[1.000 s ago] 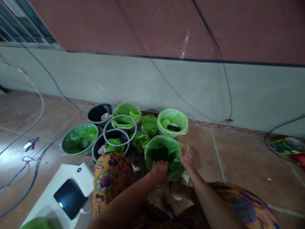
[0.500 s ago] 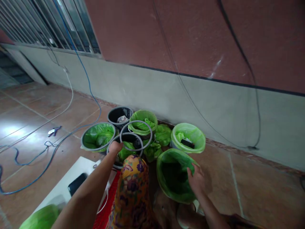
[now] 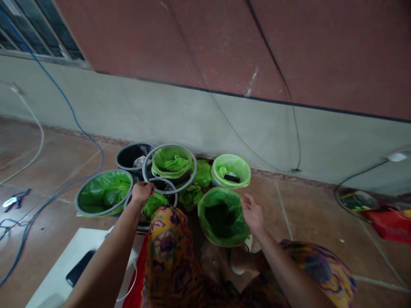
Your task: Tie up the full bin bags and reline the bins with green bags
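Observation:
A thin grey bin ring is pinched at its lower left by my left hand, which is closed. The ring hangs over the bins, around the view of a green-lined bin. Between my feet a round bin lined with a green plastic bag leans towards me, the bag folded over its rim. My right hand is at this bin's right edge, fingers stretched and apart, touching the bag's rim. Beneath the left hand is a grey-rimmed bin with green plastic inside.
A grey-rimmed green-lined bin stands left, a black bin behind it. A pale-green-lined bin holds a black object. A phone lies on a white surface. A blue cable crosses the left floor.
My view has turned to the right. The ring in my left hand has risen towards me and looks larger. My right hand has shifted from inside the bin's rim to its outer right edge.

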